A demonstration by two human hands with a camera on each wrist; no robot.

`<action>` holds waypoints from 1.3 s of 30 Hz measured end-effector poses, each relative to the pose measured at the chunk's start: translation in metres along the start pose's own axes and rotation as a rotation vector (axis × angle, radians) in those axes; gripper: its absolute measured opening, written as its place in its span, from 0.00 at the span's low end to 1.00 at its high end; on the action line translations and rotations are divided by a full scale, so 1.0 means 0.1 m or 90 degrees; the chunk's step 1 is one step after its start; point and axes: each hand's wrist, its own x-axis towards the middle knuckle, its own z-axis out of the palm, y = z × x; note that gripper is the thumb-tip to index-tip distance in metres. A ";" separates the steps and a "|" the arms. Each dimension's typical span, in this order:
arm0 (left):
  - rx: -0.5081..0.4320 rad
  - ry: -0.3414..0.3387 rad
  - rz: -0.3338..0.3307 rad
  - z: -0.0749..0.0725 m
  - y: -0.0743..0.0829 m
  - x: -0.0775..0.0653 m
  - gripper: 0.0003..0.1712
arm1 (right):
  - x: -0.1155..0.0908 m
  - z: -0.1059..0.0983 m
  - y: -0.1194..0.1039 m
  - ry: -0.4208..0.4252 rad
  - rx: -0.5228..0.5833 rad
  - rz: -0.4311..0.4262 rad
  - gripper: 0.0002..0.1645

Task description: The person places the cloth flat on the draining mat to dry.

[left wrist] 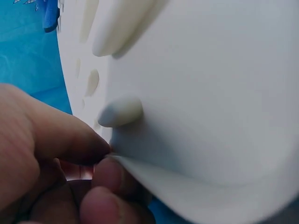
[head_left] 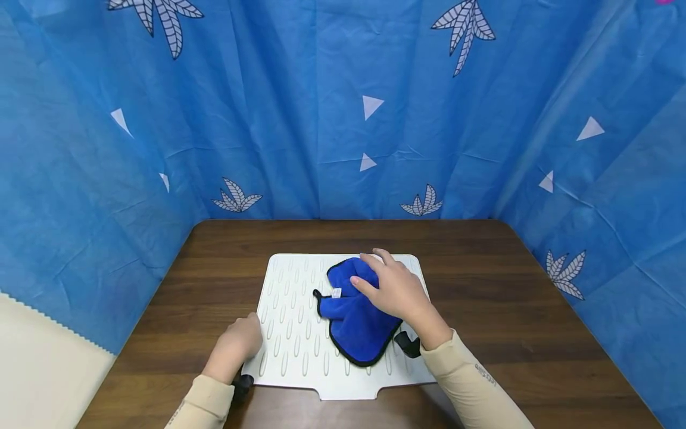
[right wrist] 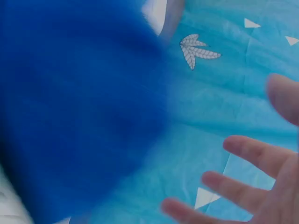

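A white board with raised oval ridges and a tab at its near edge lies on the table. My left hand pinches its left edge; the left wrist view shows thumb and fingers meeting on the thin rim of the board. On the board's right half lies a rumpled blue cloth with black edging, a small white tag and a hanging loop. Above the cloth is my right hand, fingers spread. In the right wrist view those fingers stand apart from the blurred blue cloth and hold nothing.
The board sits on a dark wooden table. Blue curtains with white leaf and triangle prints stand behind the table and along its sides. A cream-coloured surface shows at lower left. Black straps circle both wrists.
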 end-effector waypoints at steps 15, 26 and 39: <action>0.002 0.098 0.005 -0.17 0.22 -0.04 0.22 | 0.17 -0.21 0.48 0.076 0.011 0.002 0.23; 0.025 0.226 0.222 -0.09 1.03 0.36 0.16 | 0.59 0.02 0.67 -0.105 -0.025 -0.109 0.25; 0.089 0.198 0.315 0.16 1.38 0.40 0.07 | 0.74 0.36 0.58 -0.209 -0.092 -0.216 0.28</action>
